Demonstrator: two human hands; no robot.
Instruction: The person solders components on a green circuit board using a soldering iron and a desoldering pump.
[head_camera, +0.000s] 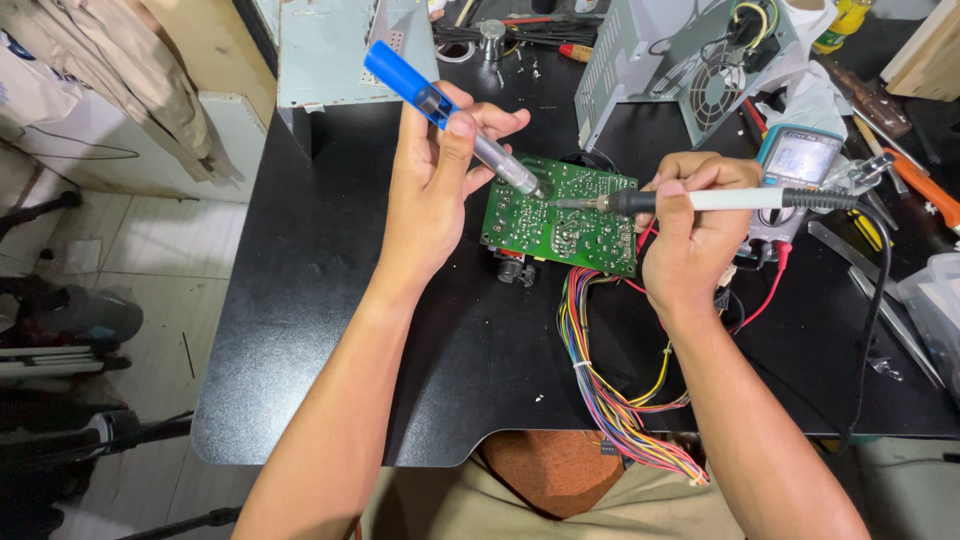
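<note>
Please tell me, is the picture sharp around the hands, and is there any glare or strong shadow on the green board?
Head view: even, soft light; left hand, right hand and green circuit board are sharp; no glare on the board, only faint shadows under the hands on the black table; the edges bend slightly from the wide lens.

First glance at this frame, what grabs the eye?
Centre of the black table: a green circuit board, with two tools meeting on it. The left hand holds a blue-and-silver desoldering pump tilted onto the board; the right hand holds a white-handled soldering iron level, tip at the same spot. A multicoloured wire bundle trails toward the person.
</note>
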